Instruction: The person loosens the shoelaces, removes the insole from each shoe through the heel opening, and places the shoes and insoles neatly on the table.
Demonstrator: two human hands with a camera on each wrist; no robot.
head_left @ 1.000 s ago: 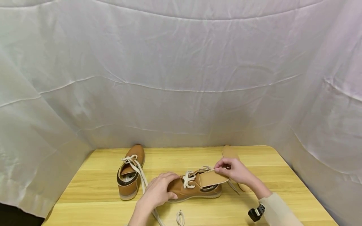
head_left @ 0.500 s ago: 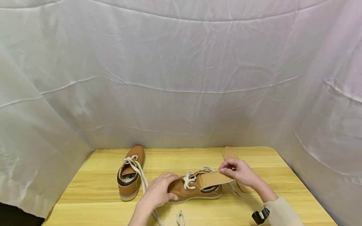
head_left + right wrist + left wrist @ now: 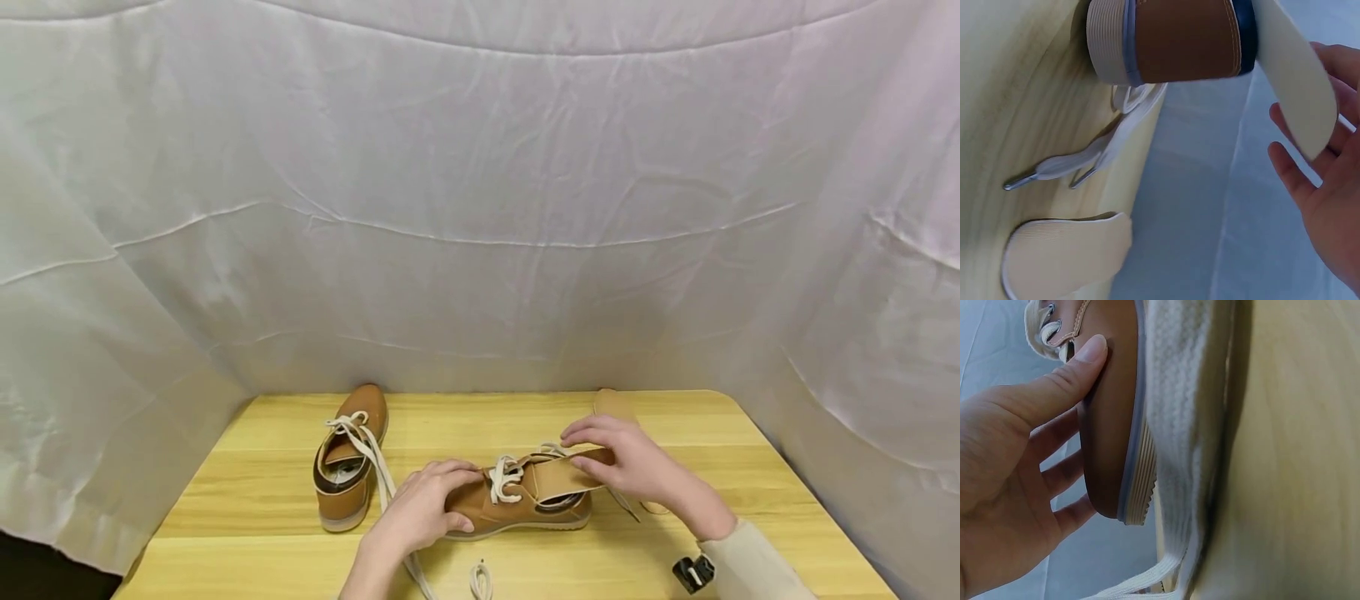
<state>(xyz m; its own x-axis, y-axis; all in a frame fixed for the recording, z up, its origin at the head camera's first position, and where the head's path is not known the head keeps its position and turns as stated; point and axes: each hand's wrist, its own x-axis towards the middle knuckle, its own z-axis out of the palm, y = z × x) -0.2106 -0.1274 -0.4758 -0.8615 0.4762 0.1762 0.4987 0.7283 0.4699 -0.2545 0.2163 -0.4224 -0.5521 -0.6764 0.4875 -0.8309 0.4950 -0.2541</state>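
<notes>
On the wooden table (image 3: 247, 467), near its front edge, a tan shoe (image 3: 517, 502) lay on its sole with its long axis running left to right, toe toward the left hand (image 3: 416, 515) and heel toward the right hand (image 3: 626, 460). The left hand gripped the toe, thumb on one side and fingers curled round the other, as the left wrist view showed plainly. A tan insole (image 3: 564, 477) stuck out of the shoe's opening, its front end inside and its back end rising toward the right. The right hand was the nearer one to that free end: its fingers lay spread and fairly straight over the insole's back part, pressing on it rather than pinching, and the right wrist view showed the open palm just behind it. A second insole (image 3: 1063, 257) lay flat on the table beyond the right hand. The other shoe (image 3: 345, 472) stood well apart to the left, laces (image 3: 371, 457) trailing loose.
</notes>
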